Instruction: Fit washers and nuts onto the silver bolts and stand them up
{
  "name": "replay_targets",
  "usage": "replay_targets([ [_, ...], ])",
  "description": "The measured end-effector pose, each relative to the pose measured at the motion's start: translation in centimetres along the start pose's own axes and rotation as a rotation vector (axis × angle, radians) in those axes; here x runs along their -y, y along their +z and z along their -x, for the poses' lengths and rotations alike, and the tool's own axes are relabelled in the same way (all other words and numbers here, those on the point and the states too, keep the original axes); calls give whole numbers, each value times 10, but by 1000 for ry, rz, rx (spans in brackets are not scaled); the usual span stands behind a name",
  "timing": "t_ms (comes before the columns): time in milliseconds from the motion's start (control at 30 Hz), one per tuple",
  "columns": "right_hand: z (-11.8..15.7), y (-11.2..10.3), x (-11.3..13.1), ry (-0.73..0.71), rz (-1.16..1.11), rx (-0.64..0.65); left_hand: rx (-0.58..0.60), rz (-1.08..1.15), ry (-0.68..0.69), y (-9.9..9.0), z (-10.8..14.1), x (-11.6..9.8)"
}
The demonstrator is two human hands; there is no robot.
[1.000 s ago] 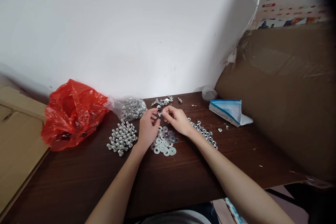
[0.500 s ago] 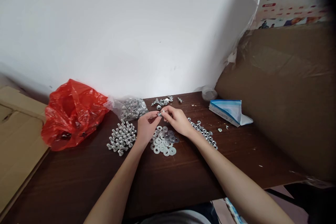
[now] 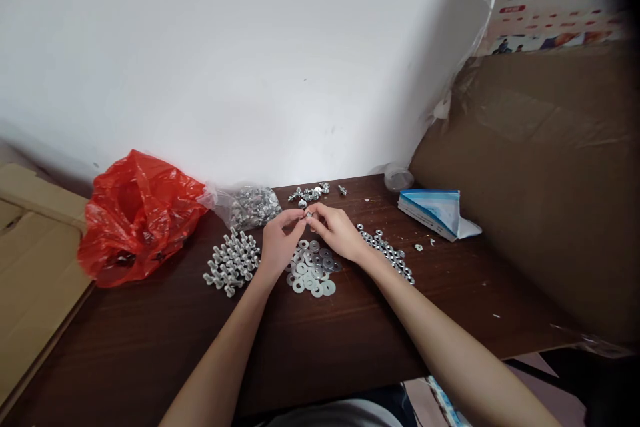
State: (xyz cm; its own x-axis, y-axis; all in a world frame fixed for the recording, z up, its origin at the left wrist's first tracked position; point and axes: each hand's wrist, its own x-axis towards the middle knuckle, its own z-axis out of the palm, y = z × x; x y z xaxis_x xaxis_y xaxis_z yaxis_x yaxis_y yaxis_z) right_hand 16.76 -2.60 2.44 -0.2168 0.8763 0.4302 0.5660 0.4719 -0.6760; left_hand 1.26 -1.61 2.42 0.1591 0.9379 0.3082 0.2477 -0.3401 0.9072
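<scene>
My left hand [image 3: 279, 240] and my right hand [image 3: 336, 230] meet above the washers, both closed in a pinch. Between their fingertips is a small silver bolt [image 3: 309, 215]; the fingers cover most of it, so any washer or nut on it cannot be made out. Flat round washers [image 3: 310, 273] lie in a loose heap below the hands. Left of them, bolts [image 3: 231, 260] stand in a cluster. Hex nuts [image 3: 390, 253] are spread out beside my right wrist. Just beyond my fingers lie several bolts fitted with washers [image 3: 313, 194].
A clear bag of metal hardware [image 3: 254, 207] and a red plastic bag [image 3: 140, 220] sit at the left, by flattened cardboard [image 3: 37, 267]. To the right are a blue-white packet [image 3: 433, 212], a clear cup [image 3: 399, 178] and a large carton [image 3: 540, 193]. A white wall stands behind the table.
My fingertips have shifted slightly around the bolt, and the right fingers have drawn nearer the left ones. The heaps on the table are unchanged.
</scene>
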Motion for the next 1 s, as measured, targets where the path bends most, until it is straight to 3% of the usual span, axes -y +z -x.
replay_targets([
  [533, 2, 3, 6, 54, 36, 29, -54, -289, 234, 0, 4, -1],
  [1000, 3, -1, 10, 69, 35, 14, -58, -302, 227, 1, 7, -5],
])
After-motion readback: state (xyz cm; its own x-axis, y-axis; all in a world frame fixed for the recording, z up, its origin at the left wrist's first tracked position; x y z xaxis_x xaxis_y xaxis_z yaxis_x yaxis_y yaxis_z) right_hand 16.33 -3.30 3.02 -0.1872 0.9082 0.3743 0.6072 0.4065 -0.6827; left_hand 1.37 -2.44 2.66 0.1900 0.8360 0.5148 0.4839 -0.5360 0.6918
